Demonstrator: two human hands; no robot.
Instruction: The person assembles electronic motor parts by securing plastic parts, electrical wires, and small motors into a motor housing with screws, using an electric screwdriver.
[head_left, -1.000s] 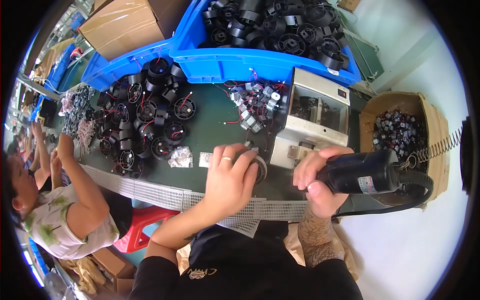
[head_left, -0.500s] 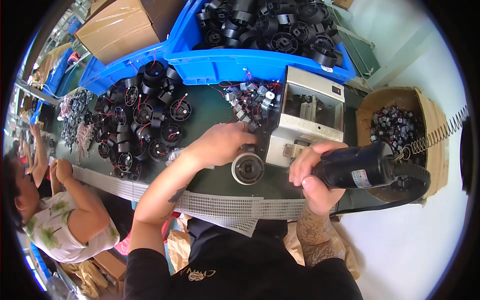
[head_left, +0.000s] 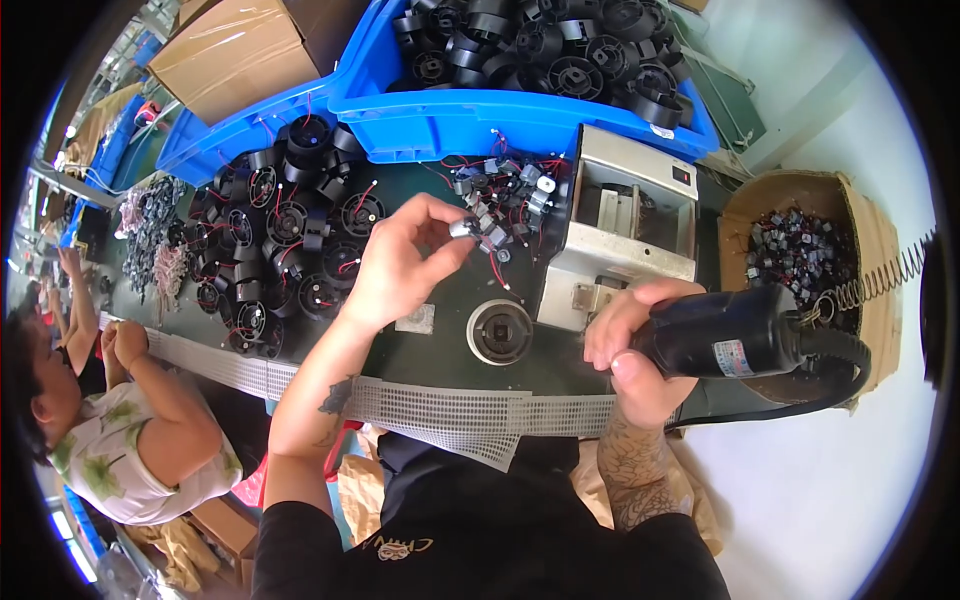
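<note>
Between thumb and fingertips, my left hand (head_left: 405,255) pinches a small silvery motor (head_left: 463,229), right at the edge of a pile of small motors with red and black wires (head_left: 505,200). A black cylindrical electric screwdriver (head_left: 715,335) lies sideways in my right hand (head_left: 635,350), its cable leaving on the right; its tip cannot be made out. On the green tabletop between my hands rests a round white fixture (head_left: 499,332) with a dark recessed centre. Nothing is gripped from that fixture.
Black round housings (head_left: 290,225) with wires are heaped at left. A large blue bin (head_left: 520,125) of similar housings stands behind. A white metal machine (head_left: 620,250) is beside my right hand, with a cardboard box (head_left: 870,260) of motors further right. A co-worker (head_left: 140,430) sits left.
My left hand has moved up and left from behind the round fixture to the motor pile, where a motor now shows in its fingers. My right hand keeps the screwdriver almost in place.
</note>
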